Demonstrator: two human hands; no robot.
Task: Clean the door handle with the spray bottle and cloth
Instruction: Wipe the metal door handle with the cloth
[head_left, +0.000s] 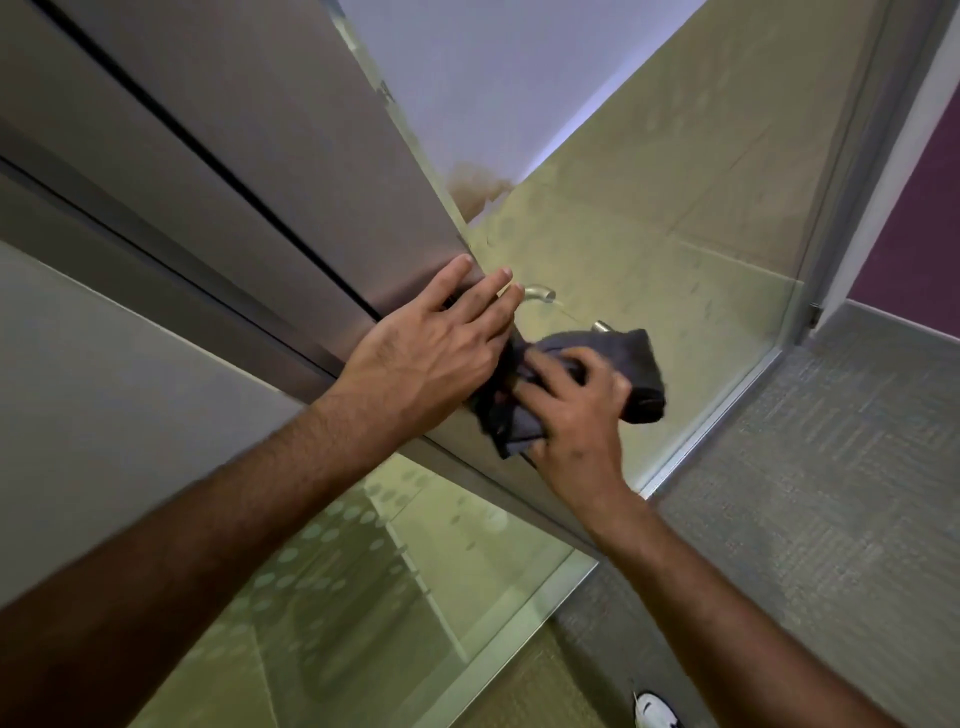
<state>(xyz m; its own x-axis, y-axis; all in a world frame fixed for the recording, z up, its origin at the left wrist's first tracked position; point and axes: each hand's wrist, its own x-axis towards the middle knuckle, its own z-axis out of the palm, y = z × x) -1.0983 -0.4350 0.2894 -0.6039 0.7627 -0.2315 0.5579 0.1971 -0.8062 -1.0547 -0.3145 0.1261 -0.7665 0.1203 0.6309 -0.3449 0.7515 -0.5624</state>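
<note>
A grey door (291, 171) stands ajar, its edge running down the middle of the view. My left hand (436, 343) lies flat on the door edge with fingers spread, just left of the silver door handle (540, 293). The handle's curved end shows beyond my fingertips, and another metal stub (602, 326) peeks out above the cloth. My right hand (571, 410) presses a dark grey cloth (639, 374) against the door beside the handle, bunched around it. No spray bottle is in view.
Glass panels (649, 249) with a frosted dot pattern lie beyond the door, framed in metal (727, 400). Grey carpet (831, 493) covers the floor at right. A white shoe (654, 709) shows at the bottom edge. A purple wall (924, 218) is at far right.
</note>
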